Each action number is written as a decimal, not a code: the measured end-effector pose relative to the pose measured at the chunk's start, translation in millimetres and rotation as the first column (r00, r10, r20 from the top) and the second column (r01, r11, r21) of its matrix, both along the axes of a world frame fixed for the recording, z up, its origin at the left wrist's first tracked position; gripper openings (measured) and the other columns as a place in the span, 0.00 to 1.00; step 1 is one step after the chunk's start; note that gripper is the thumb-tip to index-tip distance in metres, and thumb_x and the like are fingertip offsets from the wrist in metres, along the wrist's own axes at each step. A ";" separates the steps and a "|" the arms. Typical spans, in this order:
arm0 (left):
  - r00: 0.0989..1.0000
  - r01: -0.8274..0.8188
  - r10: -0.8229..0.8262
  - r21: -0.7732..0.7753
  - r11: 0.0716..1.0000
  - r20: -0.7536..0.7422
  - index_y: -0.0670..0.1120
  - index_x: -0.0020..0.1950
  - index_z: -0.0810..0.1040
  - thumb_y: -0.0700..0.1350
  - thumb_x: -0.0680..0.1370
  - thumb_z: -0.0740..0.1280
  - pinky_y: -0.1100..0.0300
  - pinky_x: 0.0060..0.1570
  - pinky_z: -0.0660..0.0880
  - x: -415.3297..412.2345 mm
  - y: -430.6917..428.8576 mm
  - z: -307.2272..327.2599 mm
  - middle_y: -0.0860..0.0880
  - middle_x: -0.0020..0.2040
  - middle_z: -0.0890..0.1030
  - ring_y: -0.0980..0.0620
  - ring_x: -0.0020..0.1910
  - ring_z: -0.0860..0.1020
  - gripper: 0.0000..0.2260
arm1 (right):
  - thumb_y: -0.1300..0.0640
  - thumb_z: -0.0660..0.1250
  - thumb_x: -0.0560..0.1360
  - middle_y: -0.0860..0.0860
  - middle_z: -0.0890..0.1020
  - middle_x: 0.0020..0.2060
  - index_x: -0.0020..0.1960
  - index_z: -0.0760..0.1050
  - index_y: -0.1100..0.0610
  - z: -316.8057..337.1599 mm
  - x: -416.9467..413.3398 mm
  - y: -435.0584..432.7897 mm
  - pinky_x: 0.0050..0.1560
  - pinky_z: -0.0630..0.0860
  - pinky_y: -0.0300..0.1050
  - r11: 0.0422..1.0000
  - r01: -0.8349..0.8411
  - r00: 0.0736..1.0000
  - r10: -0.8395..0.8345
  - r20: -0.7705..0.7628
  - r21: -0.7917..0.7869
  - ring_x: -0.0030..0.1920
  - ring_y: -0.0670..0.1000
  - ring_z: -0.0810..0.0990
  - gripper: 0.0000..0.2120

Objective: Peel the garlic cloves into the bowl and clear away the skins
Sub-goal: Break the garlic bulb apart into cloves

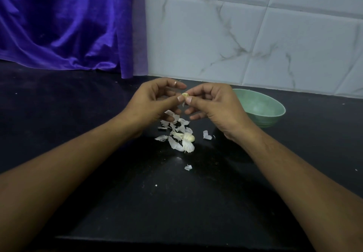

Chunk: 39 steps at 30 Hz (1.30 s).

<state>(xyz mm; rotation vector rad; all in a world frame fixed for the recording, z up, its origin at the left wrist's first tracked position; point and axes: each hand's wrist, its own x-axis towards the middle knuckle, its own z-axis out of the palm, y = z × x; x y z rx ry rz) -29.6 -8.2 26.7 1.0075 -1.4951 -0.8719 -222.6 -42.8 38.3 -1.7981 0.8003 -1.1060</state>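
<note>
Garlic clove [185, 95], pale and partly skinned, pinched between left hand [155, 102] and right hand [214, 104].

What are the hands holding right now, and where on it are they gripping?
One garlic clove, pinched at both ends: fingers of the left hand on its left end, fingers of the right hand on its right end.

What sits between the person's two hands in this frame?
In the head view, a small garlic clove, pinched by fingers of both the left hand and the right hand. Loose skins lie on the counter beneath.
</note>
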 end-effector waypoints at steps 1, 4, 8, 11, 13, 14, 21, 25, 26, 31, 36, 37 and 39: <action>1.000 -0.004 0.005 -0.035 0.999 0.026 0.44 0.61 0.82 0.40 0.79 0.73 0.53 0.38 0.83 -1.0 0.5 -0.3 0.37 0.52 0.84 0.46 0.42 0.84 0.11 | 0.65 0.73 0.77 0.57 0.87 0.40 0.51 0.82 0.63 -0.1 0.4 0.4 0.41 0.85 0.49 1.000 0.004 1.000 -0.004 0.004 0.006 0.37 0.53 0.86 0.03; 0.997 -0.045 0.051 -0.108 0.993 0.052 0.45 0.59 0.85 0.41 0.79 0.73 0.53 0.38 0.83 -3.1 0.5 -2.7 0.41 0.50 0.86 0.47 0.42 0.84 0.09 | 0.65 0.75 0.76 0.58 0.87 0.40 0.51 0.82 0.64 0.4 1.2 2.0 0.40 0.86 0.46 1.000 0.006 0.999 -0.007 0.040 0.026 0.37 0.53 0.87 0.05; 0.997 -0.073 0.072 -0.129 0.989 -0.008 0.42 0.54 0.85 0.40 0.78 0.74 0.55 0.38 0.83 -1.7 0.4 -3.5 0.38 0.50 0.86 0.46 0.42 0.84 0.06 | 0.65 0.74 0.77 0.55 0.87 0.37 0.50 0.82 0.63 -0.4 4.9 6.3 0.40 0.85 0.44 1.000 0.019 0.996 -0.020 0.085 0.021 0.38 0.53 0.87 0.03; 0.996 -0.079 0.074 -0.123 0.989 -0.049 0.39 0.53 0.84 0.39 0.77 0.75 0.57 0.37 0.83 -1.3 0.2 -3.1 0.37 0.48 0.86 0.47 0.42 0.85 0.07 | 0.63 0.76 0.76 0.58 0.87 0.38 0.50 0.83 0.63 -1.3 8.0 8.2 0.42 0.85 0.46 0.998 0.055 0.995 -0.053 0.083 -0.014 0.39 0.54 0.88 0.05; 0.994 -0.088 0.080 -0.126 0.988 -0.067 0.39 0.52 0.84 0.39 0.76 0.76 0.58 0.37 0.83 -2.3 0.4 -2.4 0.37 0.47 0.86 0.48 0.41 0.85 0.07 | 0.62 0.76 0.76 0.58 0.87 0.39 0.51 0.83 0.63 -2.1 9.4 8.5 0.44 0.85 0.49 0.997 0.076 0.993 -0.073 0.089 -0.032 0.40 0.55 0.88 0.05; 0.993 -0.098 0.088 -0.131 0.987 -0.076 0.39 0.51 0.84 0.39 0.76 0.76 0.58 0.37 0.83 -2.7 0.0 -2.4 0.39 0.45 0.86 0.49 0.40 0.85 0.06 | 0.62 0.75 0.77 0.58 0.87 0.39 0.50 0.83 0.62 -2.6 10.1 8.8 0.44 0.85 0.51 0.996 0.083 0.992 -0.079 0.098 -0.038 0.40 0.55 0.88 0.04; 0.991 -0.096 0.087 -0.084 0.992 -0.101 0.38 0.52 0.84 0.41 0.76 0.76 0.58 0.37 0.83 -3.4 -1.3 -3.5 0.38 0.44 0.86 0.49 0.40 0.85 0.09 | 0.65 0.72 0.79 0.59 0.87 0.39 0.52 0.81 0.65 -0.2 8.8 10.3 0.40 0.84 0.44 0.998 0.056 0.993 -0.059 0.102 0.032 0.39 0.54 0.87 0.03; 0.997 -0.060 0.059 -0.025 0.998 -0.042 0.35 0.56 0.79 0.42 0.78 0.74 0.55 0.38 0.83 -3.9 -1.4 -3.9 0.41 0.44 0.85 0.49 0.41 0.85 0.12 | 0.67 0.70 0.78 0.59 0.84 0.38 0.48 0.76 0.62 6.5 1.7 5.4 0.39 0.85 0.50 0.995 0.079 0.997 -0.080 0.015 0.058 0.38 0.58 0.88 0.04; 0.998 -0.060 0.060 -0.009 0.998 -0.011 0.34 0.56 0.78 0.42 0.79 0.73 0.53 0.38 0.83 -2.6 -1.8 -3.8 0.40 0.44 0.85 0.49 0.41 0.85 0.12 | 0.68 0.69 0.77 0.60 0.84 0.38 0.46 0.75 0.61 7.8 -0.1 3.1 0.38 0.84 0.51 0.994 0.097 0.995 -0.096 -0.021 0.041 0.37 0.59 0.88 0.05; 0.959 -0.062 0.067 -0.026 0.998 0.276 0.42 0.55 0.83 0.41 0.80 0.73 0.58 0.35 0.82 3.0 -2.5 -7.5 0.40 0.43 0.86 0.47 0.38 0.85 0.06 | 0.68 0.65 0.77 0.58 0.84 0.35 0.47 0.77 0.60 8.3 -7.9 -1.8 0.37 0.84 0.54 0.992 0.107 0.929 -0.122 -0.349 -0.060 0.33 0.57 0.87 0.05; 0.823 -0.055 0.087 -0.073 0.996 0.562 0.51 0.49 0.87 0.48 0.78 0.76 0.64 0.36 0.78 3.8 -2.9 -10.5 0.54 0.37 0.86 0.56 0.34 0.84 0.02 | 0.66 0.67 0.79 0.57 0.85 0.34 0.47 0.79 0.57 6.1 -11.0 -1.6 0.35 0.86 0.54 0.983 0.094 0.756 -0.174 -0.631 -0.158 0.30 0.53 0.86 0.05; 0.794 -0.040 0.071 -0.066 0.997 0.604 0.52 0.48 0.87 0.49 0.77 0.76 0.65 0.37 0.78 4.0 -2.3 -9.7 0.55 0.38 0.86 0.56 0.34 0.84 0.03 | 0.65 0.68 0.79 0.56 0.85 0.33 0.47 0.80 0.57 5.5 -10.8 -1.9 0.33 0.85 0.52 0.981 0.095 0.733 -0.185 -0.654 -0.171 0.29 0.51 0.85 0.05; 0.745 -0.007 0.035 -0.045 0.999 0.666 0.53 0.48 0.87 0.51 0.77 0.77 0.66 0.37 0.77 3.9 -1.0 -8.2 0.56 0.39 0.86 0.60 0.34 0.82 0.03 | 0.65 0.69 0.78 0.53 0.84 0.31 0.47 0.81 0.56 4.1 -9.9 -2.0 0.27 0.80 0.43 0.981 0.077 0.688 -0.181 -0.703 -0.177 0.25 0.46 0.82 0.05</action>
